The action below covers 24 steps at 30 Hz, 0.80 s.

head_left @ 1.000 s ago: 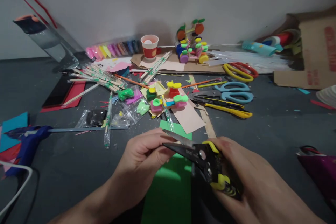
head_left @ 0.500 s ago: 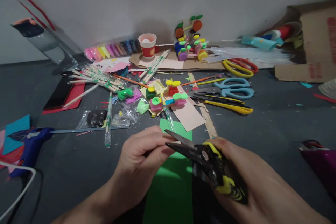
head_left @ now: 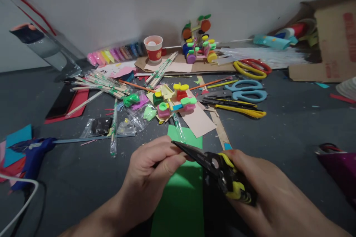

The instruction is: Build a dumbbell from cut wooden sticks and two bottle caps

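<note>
My right hand is wrapped round the handles of black and yellow snips, whose blades are closed and point left. The blade tips lie by the fingertips of my left hand. Thumb and forefinger of my left hand are pinched on a small pale piece, mostly hidden by the fingers; what it is I cannot make out. Beneath both hands lies a long green sheet. Just beyond it stand small coloured clay shapes on scraps of paper.
Blue-handled scissors and a yellow cutter lie right of centre. A blue glue gun is at left. Wrapped sticks, a paper cup, a tilted bottle and cardboard are farther back.
The snips' blades have gone from parted to closed at my left fingertips. The pale piece shows less past the fingers. The view has shifted slightly.
</note>
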{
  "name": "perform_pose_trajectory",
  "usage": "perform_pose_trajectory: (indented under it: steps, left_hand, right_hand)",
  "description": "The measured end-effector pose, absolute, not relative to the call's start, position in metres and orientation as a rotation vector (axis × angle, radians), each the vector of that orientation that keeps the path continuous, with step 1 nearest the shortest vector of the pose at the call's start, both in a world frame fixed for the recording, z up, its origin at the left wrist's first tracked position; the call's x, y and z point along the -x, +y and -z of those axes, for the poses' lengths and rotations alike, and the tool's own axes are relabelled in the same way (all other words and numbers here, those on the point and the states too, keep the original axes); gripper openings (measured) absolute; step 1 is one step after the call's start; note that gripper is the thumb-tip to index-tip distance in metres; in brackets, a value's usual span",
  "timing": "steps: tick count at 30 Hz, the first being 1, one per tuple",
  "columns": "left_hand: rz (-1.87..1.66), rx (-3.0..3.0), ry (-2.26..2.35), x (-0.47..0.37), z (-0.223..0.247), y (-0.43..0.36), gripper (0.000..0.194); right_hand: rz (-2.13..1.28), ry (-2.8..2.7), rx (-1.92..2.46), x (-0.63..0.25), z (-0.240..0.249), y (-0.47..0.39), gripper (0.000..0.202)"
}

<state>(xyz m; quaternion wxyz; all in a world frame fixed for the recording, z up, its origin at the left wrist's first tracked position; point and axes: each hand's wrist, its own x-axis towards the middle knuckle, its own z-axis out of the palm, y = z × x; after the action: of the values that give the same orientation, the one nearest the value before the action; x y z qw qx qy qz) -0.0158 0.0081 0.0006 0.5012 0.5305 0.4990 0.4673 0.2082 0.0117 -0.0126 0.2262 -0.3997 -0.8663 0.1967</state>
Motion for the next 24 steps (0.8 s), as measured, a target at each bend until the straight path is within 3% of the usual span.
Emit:
perform_pose_trajectory:
  steps: [8, 12, 21, 24]
  left_hand:
    - [-1.107, -1.282, 1.09, 0.02, 0.009, 0.003, 0.025]
    - [-1.053, -1.378, 1.081, 0.022, 0.009, 0.003, 0.027]
    - [-1.07, -1.491, 1.062, 0.024, 0.012, 0.005, 0.025]
    - [-1.068, -1.531, 1.082, 0.023, 0.011, 0.005, 0.031]
  right_hand:
    - [-0.91, -2.287, 1.199, -0.207, 0.007, 0.019, 0.023]
    - [-0.86, -2.32, 1.17, -0.21, 0.003, 0.016, 0.011]
    - [-0.679, -2.426, 1.131, -0.216, 0.006, 0.014, 0.024]
    - [-0.697, -2.416, 1.131, -0.215, 0.008, 0.014, 0.016]
